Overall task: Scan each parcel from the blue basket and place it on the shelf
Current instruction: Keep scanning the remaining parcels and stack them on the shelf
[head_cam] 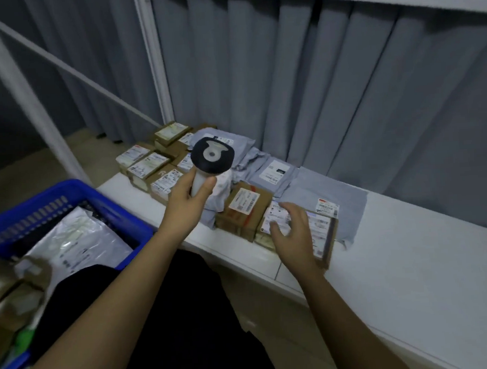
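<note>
The scanner (210, 157) is gripped upright in the left hand (184, 200) at frame centre. The right hand (293, 234), fingers spread and holding nothing, is held over a labelled parcel (312, 231) on the shelf (414, 258). Remaining parcels are seen in the blue basket (99, 200), lower left, nearer the left hand.

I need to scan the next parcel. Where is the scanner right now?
In the head view the scanner is left of centre, gripped by the left hand above the parcels on the white shelf, right of the blue basket.
</note>
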The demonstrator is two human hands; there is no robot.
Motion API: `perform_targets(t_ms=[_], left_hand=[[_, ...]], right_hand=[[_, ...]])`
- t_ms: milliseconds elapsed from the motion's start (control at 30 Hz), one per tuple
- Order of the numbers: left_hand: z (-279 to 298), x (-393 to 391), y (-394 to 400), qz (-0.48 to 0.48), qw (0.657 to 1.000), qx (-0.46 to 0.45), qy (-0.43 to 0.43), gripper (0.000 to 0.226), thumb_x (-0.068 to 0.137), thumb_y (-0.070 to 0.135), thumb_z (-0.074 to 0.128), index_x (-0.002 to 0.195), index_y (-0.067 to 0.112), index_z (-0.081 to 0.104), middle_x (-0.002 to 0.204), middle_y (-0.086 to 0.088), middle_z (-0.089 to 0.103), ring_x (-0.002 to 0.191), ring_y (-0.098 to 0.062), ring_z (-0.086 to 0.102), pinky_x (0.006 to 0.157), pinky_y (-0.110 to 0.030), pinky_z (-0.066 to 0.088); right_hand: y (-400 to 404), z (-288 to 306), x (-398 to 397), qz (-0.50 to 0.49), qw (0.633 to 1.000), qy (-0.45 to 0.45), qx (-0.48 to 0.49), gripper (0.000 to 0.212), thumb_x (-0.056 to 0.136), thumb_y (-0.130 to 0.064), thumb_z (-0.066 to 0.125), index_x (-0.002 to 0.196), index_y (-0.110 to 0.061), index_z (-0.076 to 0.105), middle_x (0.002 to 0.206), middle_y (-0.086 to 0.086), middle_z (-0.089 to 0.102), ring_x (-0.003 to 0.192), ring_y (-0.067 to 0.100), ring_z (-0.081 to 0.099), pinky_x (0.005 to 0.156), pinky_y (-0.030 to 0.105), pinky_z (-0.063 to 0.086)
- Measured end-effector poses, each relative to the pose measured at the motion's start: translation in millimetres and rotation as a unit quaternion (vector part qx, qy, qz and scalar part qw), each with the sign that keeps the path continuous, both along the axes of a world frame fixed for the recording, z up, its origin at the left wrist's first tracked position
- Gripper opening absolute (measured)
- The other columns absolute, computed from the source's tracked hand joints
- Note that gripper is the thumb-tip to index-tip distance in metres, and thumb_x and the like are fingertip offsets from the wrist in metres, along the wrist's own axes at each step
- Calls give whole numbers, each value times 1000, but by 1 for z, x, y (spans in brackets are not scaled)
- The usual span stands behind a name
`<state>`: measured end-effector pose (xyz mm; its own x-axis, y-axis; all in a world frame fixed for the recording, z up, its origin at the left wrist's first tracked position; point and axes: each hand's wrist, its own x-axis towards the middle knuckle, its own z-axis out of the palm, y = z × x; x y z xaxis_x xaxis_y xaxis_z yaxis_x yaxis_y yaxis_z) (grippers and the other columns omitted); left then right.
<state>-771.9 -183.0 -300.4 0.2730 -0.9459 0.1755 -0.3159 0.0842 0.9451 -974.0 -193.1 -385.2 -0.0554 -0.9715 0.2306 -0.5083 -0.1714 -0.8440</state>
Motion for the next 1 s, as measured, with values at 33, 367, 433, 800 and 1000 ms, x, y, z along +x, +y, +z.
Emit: perform_targets(t_ms=[33, 367, 433, 800, 1000], left_hand=[[5, 8, 3, 10, 1000, -15, 7, 18, 96, 31, 54, 110, 21, 59, 90, 4, 63, 65, -13, 54, 64, -38, 44], [40, 162, 96, 222, 968, -93, 66, 10, 96, 33, 54, 87, 33, 60, 77, 8, 65, 68, -3, 58, 63, -22, 45], [39, 194, 126, 280, 951, -111, 71, 15, 96, 32, 53, 81, 31, 58, 70, 11, 62, 65, -1, 56, 61, -21, 44], [-65, 299, 279, 471, 869, -6, 153, 30, 98, 40, 46, 108, 16, 61, 89, 0, 64, 81, -15, 60, 65, -26, 44], [-124, 313, 308, 523, 835, 35, 167, 21, 100, 28, 45, 106, 14, 60, 78, 9, 65, 64, 6, 64, 53, -8, 47]], right_hand=[[-4, 9, 15, 22, 1000, -12, -11, 36, 91, -11, 60, 126, -12, 55, 133, 5, 47, 122, 14, 44, 104, 20, 35], [15, 76, 221, 301, 953, -35, -14, 22, 89, -16, 64, 111, -19, 64, 121, 2, 55, 106, 12, 55, 88, 22, 45], [30, 80, 264, 352, 935, -32, -13, 21, 89, -16, 65, 109, -19, 64, 116, 1, 56, 101, 10, 55, 84, 13, 42], [99, 21, 421, 546, 826, 92, 107, 12, 90, -12, 63, 101, -15, 65, 111, 6, 62, 91, 13, 58, 78, 13, 47], [103, -13, 460, 582, 773, 209, 142, 11, 92, -16, 60, 103, -14, 64, 104, 2, 60, 94, 19, 57, 83, 29, 46]])
